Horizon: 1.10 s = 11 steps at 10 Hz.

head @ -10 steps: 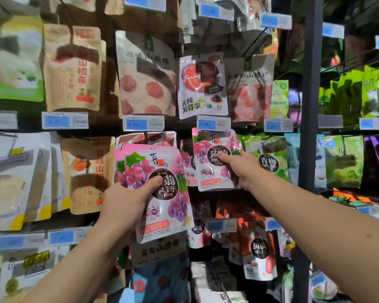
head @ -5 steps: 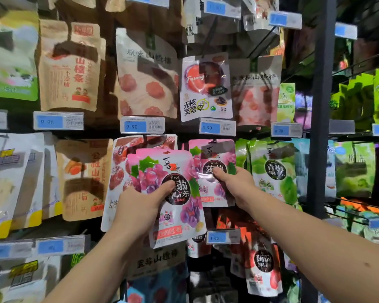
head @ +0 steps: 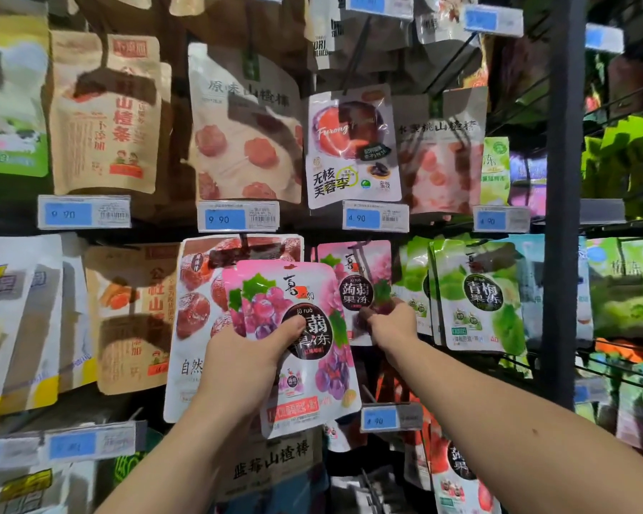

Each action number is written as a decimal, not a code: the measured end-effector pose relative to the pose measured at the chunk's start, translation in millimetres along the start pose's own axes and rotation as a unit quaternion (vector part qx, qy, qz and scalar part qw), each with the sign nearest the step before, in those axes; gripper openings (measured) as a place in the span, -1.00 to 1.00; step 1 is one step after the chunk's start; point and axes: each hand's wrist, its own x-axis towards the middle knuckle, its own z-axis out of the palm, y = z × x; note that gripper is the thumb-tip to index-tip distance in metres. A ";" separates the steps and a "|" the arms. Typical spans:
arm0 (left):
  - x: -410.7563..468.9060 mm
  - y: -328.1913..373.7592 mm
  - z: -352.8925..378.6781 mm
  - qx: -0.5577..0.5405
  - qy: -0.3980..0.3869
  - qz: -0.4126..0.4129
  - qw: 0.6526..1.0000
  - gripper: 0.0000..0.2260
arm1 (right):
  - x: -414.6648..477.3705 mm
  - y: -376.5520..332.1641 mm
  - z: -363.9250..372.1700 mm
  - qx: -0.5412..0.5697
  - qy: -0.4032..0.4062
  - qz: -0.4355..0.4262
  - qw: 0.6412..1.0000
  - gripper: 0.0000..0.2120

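Left hand (head: 244, 369) grips pink pouch (head: 312, 369); right hand (head: 392, 326) pinches hanging pouch (head: 357, 276)

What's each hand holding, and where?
Left hand grips the pink grape pouch at its middle, thumb on front. Right hand grips the hanging pink pouch at its lower right.

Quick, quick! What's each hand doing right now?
Left hand: closed, holding the pink grape pouch, thumb across its front.
Right hand: closed, pinching the hanging pink pouch on the rack.

grape pouch (head: 323, 365) jǔ ruò | plum pouch (head: 353, 146) Furong | blue tag (head: 223, 218) 9 90
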 end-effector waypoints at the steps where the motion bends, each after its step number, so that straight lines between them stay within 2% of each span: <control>1: 1.0 1.7 0.8 -0.007 -0.017 0.004 1.000 -0.63 | 15.9 4.8 15.6 0.011 0.012 0.015 1.000 -0.86; 2: 1.0 4.6 1.6 -0.021 -0.031 0.004 0.999 -0.75 | 24.5 7.8 27.8 0.000 0.001 0.018 1.000 -0.90; 4: 6.4 5.9 4.3 -0.029 -0.031 -0.007 0.999 -0.85 | 45.2 16.0 44.7 -0.018 -0.032 0.055 0.998 -0.78; 5: 9.8 2.7 5.0 -0.039 -0.032 -0.029 0.998 -0.74 | 59.1 16.5 54.6 -0.056 -0.009 0.063 0.996 -0.78; 6: 12.1 1.2 4.6 -0.040 -0.035 -0.027 0.998 -0.68 | 57.7 10.8 57.9 -0.068 0.035 0.071 0.994 -0.88; 7: 10.8 3.0 3.6 -0.054 -0.041 -0.027 0.997 -0.83 | 86.0 31.5 81.7 -0.089 0.011 0.056 0.994 -0.56; 8: 8.4 6.2 1.9 -0.052 -0.046 -0.029 0.997 -0.86 | 81.3 29.2 82.8 -0.090 -0.018 0.044 0.995 -0.50; 9: 6.2 8.5 -0.2 -0.025 -0.031 -0.024 0.999 -0.83 | 72.4 25.7 75.6 -0.089 0.019 0.075 0.993 -0.60; 10: 2.8 9.2 -0.2 -0.018 -0.018 -0.028 0.999 -0.83 | 49.2 12.4 58.9 -0.051 0.041 0.068 0.996 -0.63; 11: -2.4 10.7 5.0 -0.002 -0.017 -0.034 0.999 -0.79 | 16.6 5.2 34.0 -0.033 0.029 0.054 0.998 -0.71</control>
